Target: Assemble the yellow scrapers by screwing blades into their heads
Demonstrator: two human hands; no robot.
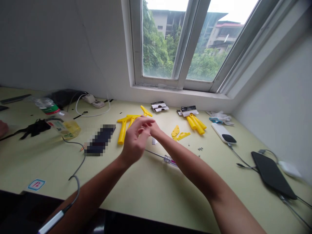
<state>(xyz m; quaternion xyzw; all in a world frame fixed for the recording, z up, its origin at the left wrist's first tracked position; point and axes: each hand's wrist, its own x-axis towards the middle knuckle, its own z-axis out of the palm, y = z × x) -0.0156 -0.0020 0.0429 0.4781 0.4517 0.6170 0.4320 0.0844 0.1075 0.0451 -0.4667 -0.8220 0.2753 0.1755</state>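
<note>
My left hand (136,138) is raised over the middle of the table, its fingers loosely bent and partly apart, with nothing visible in them. Crossing to it from the right, my right hand (153,127) is mostly covered by the left, so its fingers and anything in them are hidden. Just behind and left of my hands are yellow T-shaped scrapers: one scraper (122,131) lies at the left, and another scraper's head (146,111) shows above my fingers. A screwdriver (168,159) with a clear handle lies below my right forearm, which covers part of it.
Flat yellow pieces (179,133) and small screws (200,149) lie right of my hands. Farther back are yellow handles (196,123) and black-and-white cards (159,106). A blurred-out dark object (101,141) and a bottle (64,126) stand left; a black phone-like device (273,174) lies right.
</note>
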